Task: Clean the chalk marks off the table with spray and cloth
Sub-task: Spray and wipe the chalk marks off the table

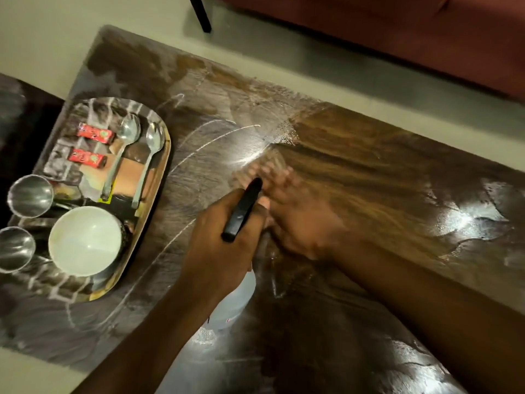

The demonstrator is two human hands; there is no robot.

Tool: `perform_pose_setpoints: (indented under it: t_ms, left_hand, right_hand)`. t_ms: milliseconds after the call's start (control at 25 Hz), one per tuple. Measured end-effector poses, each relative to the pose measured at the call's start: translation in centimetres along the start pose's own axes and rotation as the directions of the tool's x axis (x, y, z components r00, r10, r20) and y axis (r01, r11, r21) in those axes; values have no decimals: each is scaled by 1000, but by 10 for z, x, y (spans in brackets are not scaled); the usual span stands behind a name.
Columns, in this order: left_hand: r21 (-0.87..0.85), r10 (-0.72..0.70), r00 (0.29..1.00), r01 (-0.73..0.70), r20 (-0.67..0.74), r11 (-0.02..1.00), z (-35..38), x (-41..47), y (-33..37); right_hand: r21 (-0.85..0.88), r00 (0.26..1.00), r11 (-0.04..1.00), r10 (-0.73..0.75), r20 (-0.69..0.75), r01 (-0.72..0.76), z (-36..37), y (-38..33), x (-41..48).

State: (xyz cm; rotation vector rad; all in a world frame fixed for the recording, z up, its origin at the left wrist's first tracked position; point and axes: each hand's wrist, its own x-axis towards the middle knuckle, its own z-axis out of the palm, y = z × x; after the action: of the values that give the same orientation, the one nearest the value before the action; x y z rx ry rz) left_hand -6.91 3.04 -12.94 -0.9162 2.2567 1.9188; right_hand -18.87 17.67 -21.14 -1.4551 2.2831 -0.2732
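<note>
Glossy dark table [369,155], smeared white chalk arcs [204,143]

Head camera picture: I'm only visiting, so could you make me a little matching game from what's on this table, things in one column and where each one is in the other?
Things:
1. spray bottle
2. white bowl
3. red packets
4. chalk marks

Places:
A. far part of the tray, beside the spoons
B. gripped in the left hand
C. drawn across the wooden table
D. near end of the tray, next to the steel cups

Pairs: 1-B, 2-D, 3-A, 4-C.
</note>
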Motion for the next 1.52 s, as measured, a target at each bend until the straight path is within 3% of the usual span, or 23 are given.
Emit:
perform_pose_setpoints:
  t_ms: [80,120,200,240,360,440,520,600,680,720,760,840,920,1000,1040,1080,1120,1200,1280,1320,1360,1440,1520]
  left_hand:
    - [-9,-4,1000,4,-11,1000,-7,7,2]
    - [-22,-6,1000,6,-2,1000,-10,10,2]
    - [-31,-9,1000,9,26,999,-18,10,2]
    - [-22,-7,999,8,32,1000,-22,8,0]
    - [6,9,999,-9,45,1000,-33,-7,-7]
    - [57,2,997,-7,83,998,-40,-22,-16]
    - [120,-16,992,0,125,993,-48,-38,-25]
    - [159,-26,989,3,146,987,-53,-50,-34]
    - [168,-32,984,2,175,986,-52,-58,-41]
    - [168,-28,981,-5,193,986,-52,-62,-42]
    - [168,-17,977,-19,211,986,-53,-67,-44]
    - [167,-3,973,-37,229,985,-55,-74,-45]
    - [168,-7,973,-33,230,985,-56,-79,-45]
    - [174,-6,973,-35,232,984,-58,-84,-45]
    - [186,0,971,-46,240,982,-58,-87,-45]
    - [200,2,968,-54,250,978,-59,-89,-46]
    - [210,-2,965,-55,261,976,-61,-92,-47]
    - [206,-32,957,-29,289,978,-64,-97,-52]
    - [213,-70,946,1,317,977,-66,-103,-56]
    - [215,-79,941,7,328,977,-67,-107,-57]
    - [219,-76,939,0,336,976,-68,-111,-58]
    - [259,-62,936,-32,345,965,-69,-121,-62]
    - [278,-82,936,-18,343,960,-67,-130,-69]
  right_hand:
    - [-63,930,941,-317,186,333,2,2,-12]
    - [-89,929,939,-310,201,333,-5,15,-10]
    - [-95,997,995,-17,73,24,-19,41,-2]
    - [-42,980,979,197,-37,-198,-28,54,3]
    - [236,721,755,655,-227,-611,-47,76,19]
    - [275,647,687,726,-232,-673,-34,54,23]
    - [113,782,815,578,-233,-569,-4,9,6]
    - [-9,973,977,210,-92,-211,25,-30,-27]
    - [-65,988,988,-134,82,140,32,-32,-54]
    - [-79,975,976,-195,109,204,28,-23,-62]
    - [-95,985,983,-146,92,155,25,-15,-68]
    - [-19,982,983,183,-52,-184,20,-6,-75]
    - [186,806,831,555,-206,-525,19,-11,-71]
    - [364,598,647,761,-252,-670,28,-37,-57]
    - [387,565,619,784,-257,-683,37,-55,-53]
    - [356,600,653,757,-261,-669,48,-76,-53]
    - [272,699,742,670,-250,-613,63,-96,-60]
    - [39,948,956,293,-123,-290,90,-128,-92]
    - [-113,994,989,-87,61,94,94,-117,-129]
    - [-143,985,977,-148,86,159,90,-103,-142]
    - [-158,995,984,-78,65,88,86,-91,-153]
    - [-37,936,942,325,-133,-332,84,-74,-170]
    - [308,605,665,747,-277,-680,89,-82,-168]
